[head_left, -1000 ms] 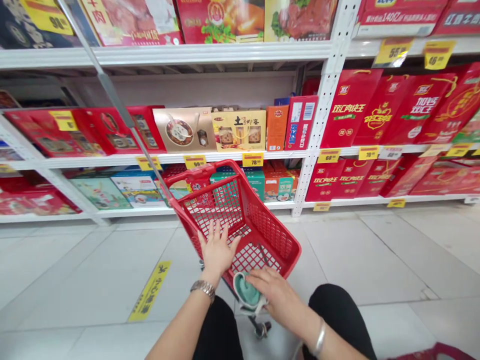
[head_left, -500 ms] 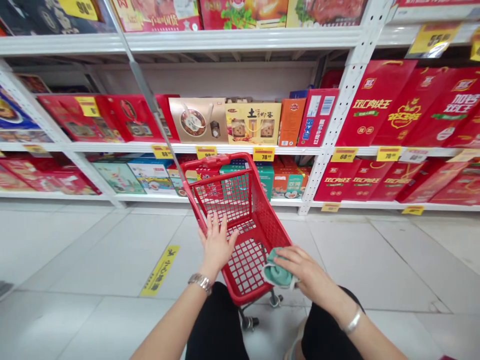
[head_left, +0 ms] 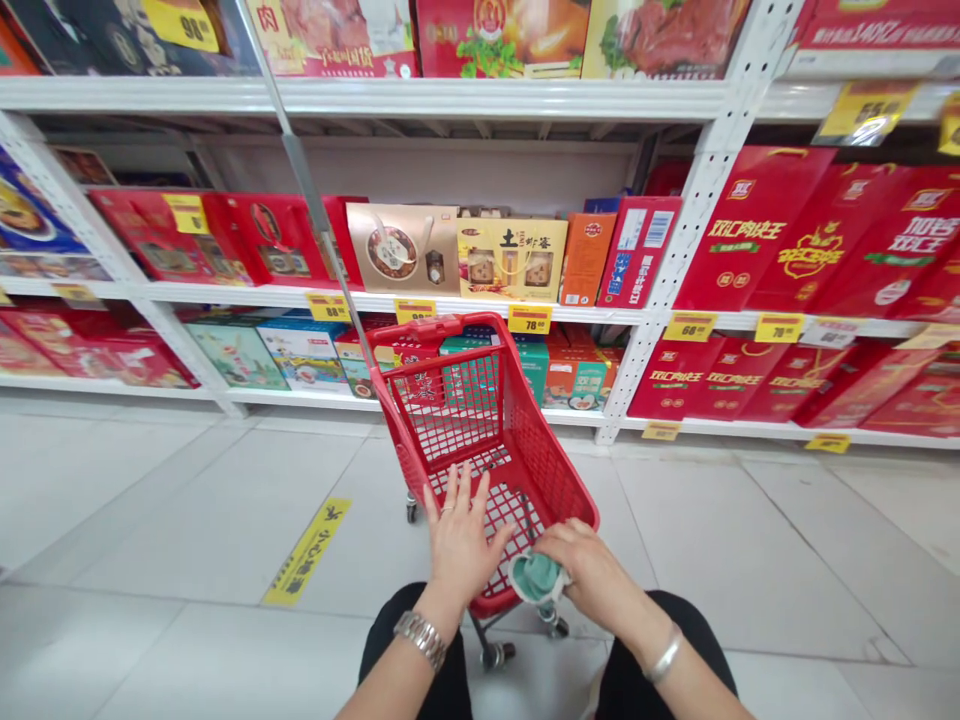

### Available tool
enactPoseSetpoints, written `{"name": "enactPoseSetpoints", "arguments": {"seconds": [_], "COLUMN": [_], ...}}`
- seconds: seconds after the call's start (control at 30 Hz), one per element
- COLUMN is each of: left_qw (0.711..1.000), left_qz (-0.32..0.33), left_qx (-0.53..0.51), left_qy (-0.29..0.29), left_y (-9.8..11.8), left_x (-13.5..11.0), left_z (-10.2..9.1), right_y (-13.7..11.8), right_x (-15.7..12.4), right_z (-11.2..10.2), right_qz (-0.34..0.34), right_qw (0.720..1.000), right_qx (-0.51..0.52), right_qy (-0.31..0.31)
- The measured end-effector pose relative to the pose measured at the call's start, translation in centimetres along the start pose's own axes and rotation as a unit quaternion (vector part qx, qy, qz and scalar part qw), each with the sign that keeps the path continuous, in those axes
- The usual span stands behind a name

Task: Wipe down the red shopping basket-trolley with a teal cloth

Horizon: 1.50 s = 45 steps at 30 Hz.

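Observation:
A red plastic shopping cart (head_left: pixel 551 455) with grid walls stands on wheels between my knees and the shelves. My left hand (head_left: pixel 463 545), with a ring and a metal watch, is spread over the cart's near left side, fingers apart and holding nothing; whether it touches the rim I cannot tell. My right hand (head_left: pixel 589 570) is closed on a green cloth (head_left: pixel 538 577) with a pale edge at the near right corner of the cart. Part of the cloth is hidden under the fingers.
White shelves (head_left: pixel 450 97) with boxed goods and price tags run across behind the cart. Red gift bags (head_left: pixel 742 230) stand at the right. A grey pole (head_left: pixel 304 170) rises from the cart's left side. A yellow strip (head_left: pixel 307 552) is stuck on the tiled floor.
My left hand has moved right and down along the cart. My right hand, with the cloth, has shifted slightly left and down toward the near corner. The view has shifted slightly.

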<state>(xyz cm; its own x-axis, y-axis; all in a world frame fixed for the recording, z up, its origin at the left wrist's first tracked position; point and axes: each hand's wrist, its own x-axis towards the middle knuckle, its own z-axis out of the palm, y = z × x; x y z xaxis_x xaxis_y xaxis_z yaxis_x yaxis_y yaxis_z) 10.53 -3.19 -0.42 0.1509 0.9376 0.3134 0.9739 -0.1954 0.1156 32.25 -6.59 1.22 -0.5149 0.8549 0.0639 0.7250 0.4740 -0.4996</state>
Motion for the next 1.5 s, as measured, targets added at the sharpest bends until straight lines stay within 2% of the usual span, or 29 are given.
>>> {"name": "enactPoseSetpoints", "arguments": {"seconds": [0.1, 0.2, 0.33, 0.47, 0.53, 0.63, 0.77, 0.9, 0.97, 1.07, 1.23, 1.33, 1.43, 1.5], "left_qw": [0.999, 0.995, 0.989, 0.991, 0.995, 0.998, 0.998, 0.994, 0.991, 0.99, 0.989, 0.989, 0.99, 0.99], "left_qz": [0.042, 0.099, 0.143, 0.115, 0.074, 0.009, -0.001, -0.02, -0.012, 0.002, 0.027, 0.047, 0.059, 0.065], "left_qx": [0.002, 0.009, 0.037, 0.068, 0.069, 0.055, 0.052, 0.038, 0.029, 0.028, 0.035, 0.03, 0.027, 0.023], "left_qy": [-0.002, 0.0, 0.0, 0.002, -0.004, -0.013, -0.042, -0.099, -0.127, -0.135, -0.14, -0.134, -0.128, -0.119], "left_y": [-1.4, -4.2, -8.4, -10.9, -10.8, -9.0, -6.5, -6.4, -6.6, -6.5, -6.4, -6.7, -7.0, -7.2], "left_x": [0.1, 0.6, 2.4, 3.6, 3.2, 1.9, 0.8, 1.8, 2.5, 3.0, 3.1, 3.1, 3.1, 3.1], "left_z": [0.2, 0.0, -1.0, -1.3, -0.6, 0.9, 2.2, 1.7, 1.3, 0.8, 0.5, 0.6, 0.8, 1.2], "right_y": [-1.5, -3.7, -6.1, -6.7, -6.4, -5.8, -4.9, -3.9, -2.9, -0.1, 6.9, 10.0, 10.1, 8.2], "right_x": [-0.1, 0.0, 0.6, 1.3, 1.5, 2.0, 3.6, 5.5, 6.3, 6.8, 5.3, 3.9, 3.6, 3.9], "right_z": [1.2, 3.3, 5.5, 5.2, 4.5, 3.6, 3.9, 4.3, 3.7, 1.6, -3.8, -7.5, -9.8, -9.3], "right_qz": [0.033, 0.039, -0.04, -0.099, -0.117, -0.138, -0.173, -0.181, -0.175, -0.139, -0.068, -0.024, 0.047, 0.073], "right_qw": [0.999, 0.998, 0.992, 0.983, 0.98, 0.972, 0.958, 0.955, 0.955, 0.956, 0.944, 0.934, 0.911, 0.896], "right_qx": [-0.015, -0.024, -0.058, -0.096, -0.094, -0.104, -0.133, -0.14, -0.14, -0.149, -0.194, -0.228, -0.26, -0.271], "right_qy": [0.01, 0.038, 0.103, 0.121, 0.129, 0.16, 0.183, 0.188, 0.194, 0.213, 0.259, 0.273, 0.317, 0.345]}}
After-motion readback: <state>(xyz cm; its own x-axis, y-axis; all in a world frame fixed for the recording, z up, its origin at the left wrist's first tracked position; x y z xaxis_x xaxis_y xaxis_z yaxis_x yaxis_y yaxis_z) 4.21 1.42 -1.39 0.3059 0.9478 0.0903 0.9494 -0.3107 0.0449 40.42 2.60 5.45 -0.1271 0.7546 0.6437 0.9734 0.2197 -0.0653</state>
